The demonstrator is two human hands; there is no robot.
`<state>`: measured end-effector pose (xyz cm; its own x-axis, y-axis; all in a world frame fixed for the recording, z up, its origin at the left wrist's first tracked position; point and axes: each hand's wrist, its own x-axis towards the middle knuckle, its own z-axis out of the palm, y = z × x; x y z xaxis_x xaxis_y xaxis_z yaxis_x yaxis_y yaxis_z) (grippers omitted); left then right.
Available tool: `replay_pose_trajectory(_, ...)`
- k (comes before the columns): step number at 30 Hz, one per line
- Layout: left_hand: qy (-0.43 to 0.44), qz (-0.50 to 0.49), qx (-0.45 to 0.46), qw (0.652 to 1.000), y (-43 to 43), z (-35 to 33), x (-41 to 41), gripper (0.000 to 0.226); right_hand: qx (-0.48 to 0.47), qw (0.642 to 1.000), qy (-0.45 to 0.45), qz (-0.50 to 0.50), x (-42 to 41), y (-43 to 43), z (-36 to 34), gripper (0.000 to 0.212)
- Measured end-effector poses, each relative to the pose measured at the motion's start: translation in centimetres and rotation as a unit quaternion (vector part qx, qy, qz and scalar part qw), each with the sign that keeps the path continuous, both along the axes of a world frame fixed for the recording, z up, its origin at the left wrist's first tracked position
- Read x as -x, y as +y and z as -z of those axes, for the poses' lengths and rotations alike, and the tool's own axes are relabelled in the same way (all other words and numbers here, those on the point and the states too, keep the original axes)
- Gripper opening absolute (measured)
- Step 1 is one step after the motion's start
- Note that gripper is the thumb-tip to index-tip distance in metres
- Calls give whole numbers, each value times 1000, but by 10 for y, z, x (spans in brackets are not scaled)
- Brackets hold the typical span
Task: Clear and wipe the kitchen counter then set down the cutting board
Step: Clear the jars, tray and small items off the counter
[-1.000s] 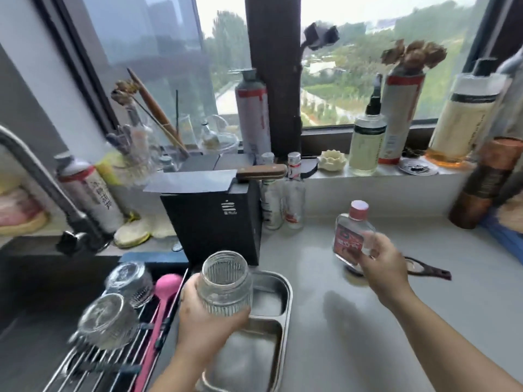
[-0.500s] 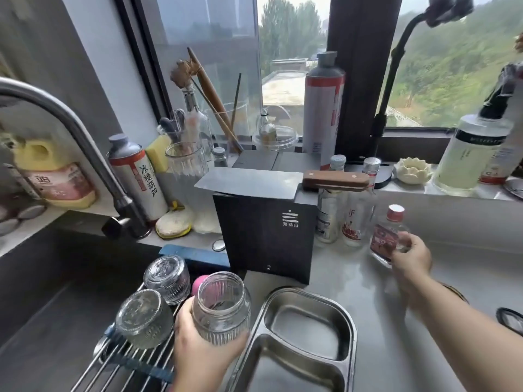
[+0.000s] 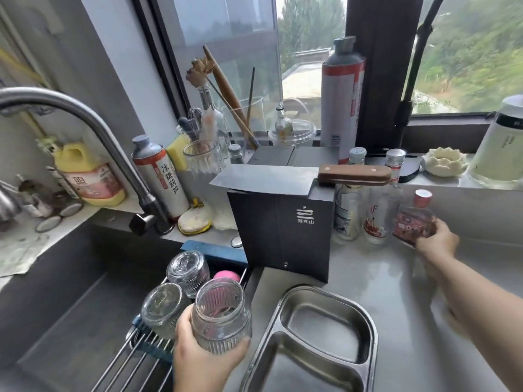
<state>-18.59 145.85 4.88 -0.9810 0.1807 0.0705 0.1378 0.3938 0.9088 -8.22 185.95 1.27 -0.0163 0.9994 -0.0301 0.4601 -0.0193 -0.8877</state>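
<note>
— What is held by the left hand [image 3: 198, 355]?

— A clear ribbed glass jar [image 3: 222, 315] is gripped low down. The fingers are curled round its base and the thumb is laid against its left side. The jar is held upright, mouth up, over the line where the dark grey sink [image 3: 70, 306] meets the pale grey stone counter [image 3: 396, 292].

— And by the right hand [image 3: 437, 244]?

— A small flat glass bottle with a pink cap and a red label [image 3: 414, 222] is clasped at its lower end, with the fingers wrapped round it. The bottle is slightly tilted and is found at the back of the counter, close under the window sill. Its base is hidden by the hand, so it cannot be told whether the counter is touched.

— What is seen beside that bottle?

— Two clear bottles with silver caps [image 3: 349, 210] are stood just to its left. They are set against a tall black box [image 3: 280, 230], and a broad steel cleaver with a wooden handle [image 3: 353, 175] is laid flat across the top of it.

— How is the front of the counter taken up?

— A divided stainless steel tray [image 3: 368, 329] is laid there, in front of the black box and just right of the held jar.

— And the sink side?

— A wire drying rack [image 3: 135, 360] is stretched over the sink. Two more ribbed glass jars [image 3: 161, 306] are placed on it mouth down, just left of the held one. A rounded pink object [image 3: 226, 276] is partly seen behind the held jar, and what it is cannot be told.
</note>
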Motion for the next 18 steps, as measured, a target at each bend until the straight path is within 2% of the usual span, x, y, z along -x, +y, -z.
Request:
replay_pose_trajectory(7,12,-37,1,999,-15,3,-6,86,16,1000,12,18,1,-2,-8,41)
replay_pose_trajectory(12,-15,-21,-7,1000,-27,6,-5,91,23,1000,-7,15,-1,-43,-22,62)
replay_pose_trajectory(15,-7,-5,1,1000,-32,5,-5,85,-44,997,3,-71,-1,-109,-29,65)
replay_pose_trajectory(18,-25,13,-1,1000,-38,4,-3,87,-117,979,13,-168,-1,-178,-41,61)
